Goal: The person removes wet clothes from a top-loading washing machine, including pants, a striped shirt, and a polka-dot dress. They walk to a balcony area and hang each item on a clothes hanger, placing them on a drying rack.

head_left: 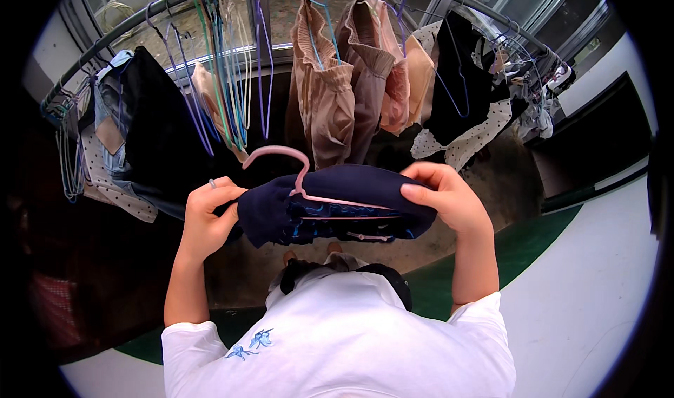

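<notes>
Between my hands, in front of my chest, is a dark navy garment (351, 179) with a light blue pattern on its inner side. A pink hanger (303, 170) sits inside its opening, its hook sticking up at the left and its bar showing through the gap. My left hand (213, 212) pinches the garment's left end between thumb and fingers. At the opposite end, my right hand (442, 193) grips the fabric, thumb on top and fingers behind. The lower part of the garment is out of sight.
A curved metal rail (133, 20) runs across the far side. From it hang several empty hangers (228, 61), brown trousers (324, 96), dark and denim clothes (151, 110) and a dotted cloth (484, 134). Windows stand behind; a white and green wall (590, 271) is at right.
</notes>
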A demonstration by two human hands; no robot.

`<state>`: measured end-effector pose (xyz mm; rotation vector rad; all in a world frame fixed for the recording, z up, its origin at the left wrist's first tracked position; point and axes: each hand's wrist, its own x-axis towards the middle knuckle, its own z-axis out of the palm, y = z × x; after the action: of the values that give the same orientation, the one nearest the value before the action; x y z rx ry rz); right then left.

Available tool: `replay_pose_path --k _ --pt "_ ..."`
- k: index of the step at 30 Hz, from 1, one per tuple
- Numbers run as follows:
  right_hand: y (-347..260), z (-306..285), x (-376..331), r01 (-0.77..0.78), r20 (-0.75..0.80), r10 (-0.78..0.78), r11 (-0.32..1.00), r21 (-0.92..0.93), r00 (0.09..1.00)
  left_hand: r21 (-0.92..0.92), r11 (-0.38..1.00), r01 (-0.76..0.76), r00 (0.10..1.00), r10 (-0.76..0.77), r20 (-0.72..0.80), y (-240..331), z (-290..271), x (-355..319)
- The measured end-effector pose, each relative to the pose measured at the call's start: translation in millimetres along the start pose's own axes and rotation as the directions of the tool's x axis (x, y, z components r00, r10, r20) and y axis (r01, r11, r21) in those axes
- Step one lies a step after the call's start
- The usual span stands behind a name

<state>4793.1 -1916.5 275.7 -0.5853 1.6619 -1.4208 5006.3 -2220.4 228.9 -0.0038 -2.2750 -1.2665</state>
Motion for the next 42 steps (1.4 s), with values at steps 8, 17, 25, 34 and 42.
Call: replay_pose_path --k 8,17,25,34,42 --pt "2 62 19 0.584 0.196 -0.744 0.303 -0.753 0.639 0.001 1.0 -0.02 0.999 0.02 0.046 22 35 14" --pt "-31 32 -23 0.43 0.113 -0.807 0.185 -0.884 0.58 0.27 0.928 -0.255 0.966 0.257 0.028 42 30 44" --pt "-37 -16 -64 0.289 -0.256 -0.805 0.46 -0.84 0.536 -0.039 0.992 -0.121 0.918 0.126 0.375 21 41 80" --pt "-34 -64 -110 0.162 -0.361 -0.721 0.544 -0.823 0.591 -0.283 0.959 -0.025 0.869 0.161 0.467 14 92 119" --pt "-21 -110 -168 0.093 -0.467 -0.717 0.59 -0.802 0.518 -0.267 0.945 -0.187 0.825 0.299 0.48 54 165 156"
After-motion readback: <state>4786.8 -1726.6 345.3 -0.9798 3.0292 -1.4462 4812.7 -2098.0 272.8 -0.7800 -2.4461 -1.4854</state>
